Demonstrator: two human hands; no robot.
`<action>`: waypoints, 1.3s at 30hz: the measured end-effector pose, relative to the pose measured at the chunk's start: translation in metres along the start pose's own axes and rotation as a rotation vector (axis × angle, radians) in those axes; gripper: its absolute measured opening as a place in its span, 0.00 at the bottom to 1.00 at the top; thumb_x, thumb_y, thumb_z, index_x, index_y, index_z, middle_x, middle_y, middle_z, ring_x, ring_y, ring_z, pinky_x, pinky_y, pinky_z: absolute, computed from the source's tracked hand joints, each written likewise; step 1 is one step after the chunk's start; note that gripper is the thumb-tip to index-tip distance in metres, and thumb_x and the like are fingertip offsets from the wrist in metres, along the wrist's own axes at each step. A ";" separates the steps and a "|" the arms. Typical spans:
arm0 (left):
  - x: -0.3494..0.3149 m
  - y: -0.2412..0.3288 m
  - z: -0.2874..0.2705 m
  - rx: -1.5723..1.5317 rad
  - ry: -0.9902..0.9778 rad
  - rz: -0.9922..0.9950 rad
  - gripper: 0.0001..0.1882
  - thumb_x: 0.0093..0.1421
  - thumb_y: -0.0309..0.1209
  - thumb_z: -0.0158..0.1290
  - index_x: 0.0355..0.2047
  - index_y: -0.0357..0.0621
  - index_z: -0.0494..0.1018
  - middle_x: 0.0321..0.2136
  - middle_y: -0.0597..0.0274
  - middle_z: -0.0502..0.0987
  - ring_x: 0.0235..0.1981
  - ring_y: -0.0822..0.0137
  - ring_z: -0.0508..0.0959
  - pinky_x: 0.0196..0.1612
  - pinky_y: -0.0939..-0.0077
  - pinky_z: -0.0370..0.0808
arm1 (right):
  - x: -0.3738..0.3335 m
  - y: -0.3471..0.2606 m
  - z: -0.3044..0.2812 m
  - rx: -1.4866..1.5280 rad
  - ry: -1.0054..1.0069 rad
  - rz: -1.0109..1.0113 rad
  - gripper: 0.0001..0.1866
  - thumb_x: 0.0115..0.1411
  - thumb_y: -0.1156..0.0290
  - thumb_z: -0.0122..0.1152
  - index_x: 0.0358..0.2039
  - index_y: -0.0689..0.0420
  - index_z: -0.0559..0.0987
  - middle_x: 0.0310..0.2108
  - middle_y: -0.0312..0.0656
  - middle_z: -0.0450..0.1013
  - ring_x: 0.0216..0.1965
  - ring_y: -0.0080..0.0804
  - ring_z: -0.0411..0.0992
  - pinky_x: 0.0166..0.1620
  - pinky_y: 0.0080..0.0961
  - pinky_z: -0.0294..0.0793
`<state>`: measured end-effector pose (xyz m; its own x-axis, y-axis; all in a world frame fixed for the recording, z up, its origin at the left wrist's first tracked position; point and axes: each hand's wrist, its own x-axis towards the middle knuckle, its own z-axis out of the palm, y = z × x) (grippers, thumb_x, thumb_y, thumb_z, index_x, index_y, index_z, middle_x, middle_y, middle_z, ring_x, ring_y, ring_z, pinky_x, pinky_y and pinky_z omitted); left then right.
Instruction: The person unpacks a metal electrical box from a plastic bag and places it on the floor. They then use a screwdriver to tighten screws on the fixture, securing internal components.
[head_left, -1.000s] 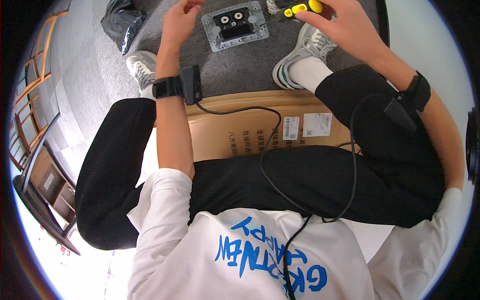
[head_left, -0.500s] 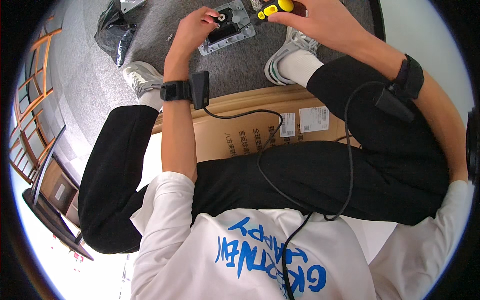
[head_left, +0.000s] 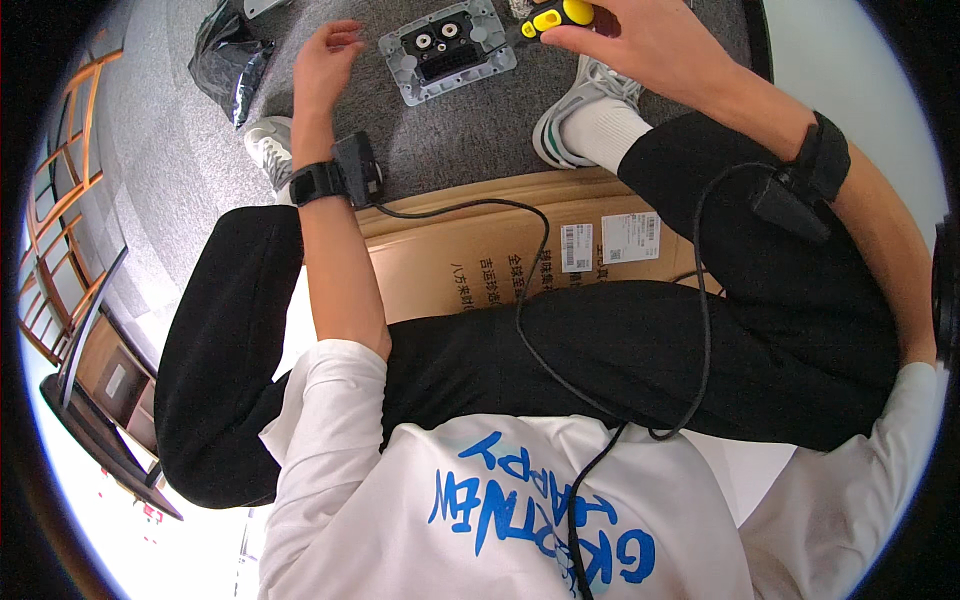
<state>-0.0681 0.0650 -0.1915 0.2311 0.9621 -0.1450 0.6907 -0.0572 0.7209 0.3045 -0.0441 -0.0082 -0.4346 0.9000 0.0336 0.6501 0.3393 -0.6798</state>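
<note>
At the top centre of the frame the grey rectangular metal socket plate (head_left: 449,48) lies on the carpet, long axis left–right, between the empty, loosely open left hand (head_left: 325,58) and the right hand (head_left: 640,40) gripping a yellow-handled screwdriver (head_left: 553,16) — tip seemingly nearest its right edge.

Open grey carpet (head_left: 200,130) between the black bag (head_left: 228,55) and the grey socket plate (head_left: 450,50), wide enough for hands. Blocked nearer by two shoes (head_left: 575,125), raised knees and the cardboard box (head_left: 480,250). Cables across the lap.
</note>
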 end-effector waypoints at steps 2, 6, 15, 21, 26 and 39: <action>-0.002 -0.028 -0.011 0.062 0.055 -0.091 0.19 0.55 0.33 0.64 0.49 0.51 0.82 0.38 0.62 0.86 0.42 0.66 0.85 0.47 0.70 0.79 | 0.001 -0.002 -0.001 -0.011 -0.011 0.003 0.19 0.60 0.68 0.71 0.49 0.64 0.80 0.41 0.55 0.79 0.42 0.51 0.79 0.46 0.37 0.78; -0.007 -0.071 -0.015 0.127 0.017 -0.293 0.24 0.53 0.36 0.68 0.52 0.53 0.81 0.42 0.61 0.86 0.43 0.62 0.85 0.48 0.69 0.79 | 0.002 -0.002 -0.004 -0.017 -0.031 0.014 0.19 0.61 0.68 0.70 0.49 0.64 0.80 0.41 0.55 0.79 0.41 0.51 0.79 0.45 0.36 0.78; -0.025 -0.060 0.010 0.302 0.010 -0.306 0.29 0.51 0.40 0.72 0.52 0.45 0.76 0.46 0.52 0.83 0.48 0.53 0.82 0.51 0.60 0.78 | 0.008 -0.014 -0.003 -0.055 -0.075 0.000 0.21 0.61 0.66 0.71 0.51 0.63 0.79 0.40 0.52 0.79 0.36 0.44 0.78 0.41 0.33 0.78; -0.027 -0.065 0.016 0.314 0.083 -0.240 0.22 0.52 0.38 0.71 0.45 0.43 0.78 0.40 0.53 0.84 0.44 0.52 0.83 0.48 0.58 0.79 | 0.011 -0.016 -0.002 -0.042 -0.083 0.009 0.20 0.60 0.69 0.72 0.50 0.62 0.80 0.38 0.51 0.78 0.36 0.43 0.78 0.40 0.31 0.78; -0.028 -0.071 0.019 0.304 0.107 -0.265 0.19 0.58 0.39 0.67 0.45 0.44 0.79 0.39 0.57 0.85 0.42 0.59 0.84 0.47 0.65 0.79 | 0.011 -0.016 -0.002 -0.042 -0.059 -0.010 0.19 0.60 0.70 0.72 0.49 0.63 0.80 0.37 0.50 0.78 0.35 0.42 0.78 0.39 0.31 0.77; -0.025 -0.079 0.021 0.307 0.163 -0.238 0.14 0.59 0.37 0.64 0.43 0.45 0.81 0.35 0.59 0.85 0.39 0.61 0.85 0.45 0.67 0.78 | 0.008 -0.017 -0.004 -0.021 -0.084 -0.012 0.19 0.60 0.69 0.72 0.49 0.64 0.79 0.38 0.49 0.78 0.34 0.36 0.77 0.38 0.27 0.77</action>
<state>-0.1142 0.0400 -0.2594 -0.0536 0.9863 -0.1561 0.8897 0.1181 0.4410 0.2920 -0.0413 0.0067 -0.4929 0.8699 -0.0206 0.6572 0.3567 -0.6640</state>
